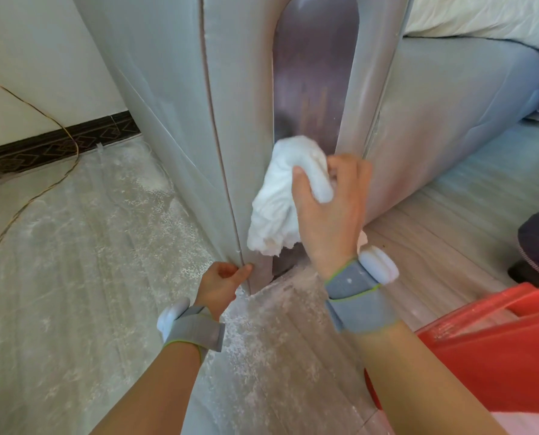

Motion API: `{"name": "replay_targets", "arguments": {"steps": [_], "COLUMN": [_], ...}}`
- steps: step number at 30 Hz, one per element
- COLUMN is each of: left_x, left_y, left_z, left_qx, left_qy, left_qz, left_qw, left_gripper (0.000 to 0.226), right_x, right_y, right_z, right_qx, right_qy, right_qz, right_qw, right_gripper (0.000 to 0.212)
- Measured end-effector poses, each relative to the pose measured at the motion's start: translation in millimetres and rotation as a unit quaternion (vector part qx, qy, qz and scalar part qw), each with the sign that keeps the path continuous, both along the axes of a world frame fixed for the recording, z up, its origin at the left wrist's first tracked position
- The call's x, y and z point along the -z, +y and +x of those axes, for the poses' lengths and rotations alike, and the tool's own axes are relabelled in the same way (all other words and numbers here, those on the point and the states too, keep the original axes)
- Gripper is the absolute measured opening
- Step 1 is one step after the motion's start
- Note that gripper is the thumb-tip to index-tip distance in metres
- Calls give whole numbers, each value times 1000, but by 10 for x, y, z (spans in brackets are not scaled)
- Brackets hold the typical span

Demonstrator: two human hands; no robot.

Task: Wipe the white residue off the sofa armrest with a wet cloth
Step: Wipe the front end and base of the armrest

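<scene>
cloth (280,196) on armrest (309,89) | basin (487,356) right | cable (42,183) left

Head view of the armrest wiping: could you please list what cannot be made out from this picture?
- Dark armrest panel, lower part: hidden behind the white cloth and the right hand gripping it.
- Right fingertips: buried in the cloth.
- Left hand: fingers curl at the sofa edge; what they pinch is unclear.
- Red container: cut off by the right frame edge.
- Cloth wetness: not visible.
</scene>
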State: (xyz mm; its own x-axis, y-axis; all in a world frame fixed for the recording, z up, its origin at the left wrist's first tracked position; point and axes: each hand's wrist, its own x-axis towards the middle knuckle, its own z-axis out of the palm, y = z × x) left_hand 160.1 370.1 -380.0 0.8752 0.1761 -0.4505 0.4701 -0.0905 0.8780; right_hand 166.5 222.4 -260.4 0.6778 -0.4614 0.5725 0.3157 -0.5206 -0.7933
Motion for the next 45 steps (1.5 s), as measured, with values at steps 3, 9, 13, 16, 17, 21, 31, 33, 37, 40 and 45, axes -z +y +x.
{"name": "replay_targets", "arguments": {"steps": [3, 9, 13, 16, 17, 21, 31, 33, 37, 40, 45], "left_x": [35, 61, 90, 87, 82, 96, 98, 92, 90, 80, 78], "left_y": [32, 97, 127, 147, 154, 150, 159, 159, 145, 141, 171], "left_z": [32, 69, 83, 110, 116, 116, 96, 82, 72, 55, 37], "left_qx": [9, 28, 45, 62, 67, 75, 70, 75, 75, 78, 80], "left_qy": [-23, -41, -49, -51, -50, -69, -74, -75, -79, -80, -71], "left_qz": [31, 30, 39, 42, 46, 60, 44, 42, 45, 47, 36], "left_qw": [999, 998, 997, 996, 995, 993, 994, 994, 993, 993, 994], "left_gripper": [23, 23, 24, 23, 23, 21, 21, 19, 19, 20, 21], "right_x": [32, 487, 911, 1476, 1685, 2107, 1250, 1233, 1366, 1526, 1507], "right_y": [203, 351, 383, 342, 305, 219, 287, 280, 216, 180, 157], "right_z": [112, 174, 137, -2, -55, -247, -217, -232, -196, -215, -263], "right_qx": [4, 6, 3, -35, -62, -128, -28, -28, -13, -71, -100], "right_qy": [-32, -45, 30, 223, 304, 461, 227, 214, 235, 419, 483], "right_qz": [9, -11, 15, 59, 59, 57, 19, -37, -179, -219, -120], "right_qw": [999, 999, 999, 972, 949, 876, 973, 976, 955, 878, 862], "right_gripper": [50, 46, 49, 51, 50, 38, 39, 44, 41, 33, 34]}}
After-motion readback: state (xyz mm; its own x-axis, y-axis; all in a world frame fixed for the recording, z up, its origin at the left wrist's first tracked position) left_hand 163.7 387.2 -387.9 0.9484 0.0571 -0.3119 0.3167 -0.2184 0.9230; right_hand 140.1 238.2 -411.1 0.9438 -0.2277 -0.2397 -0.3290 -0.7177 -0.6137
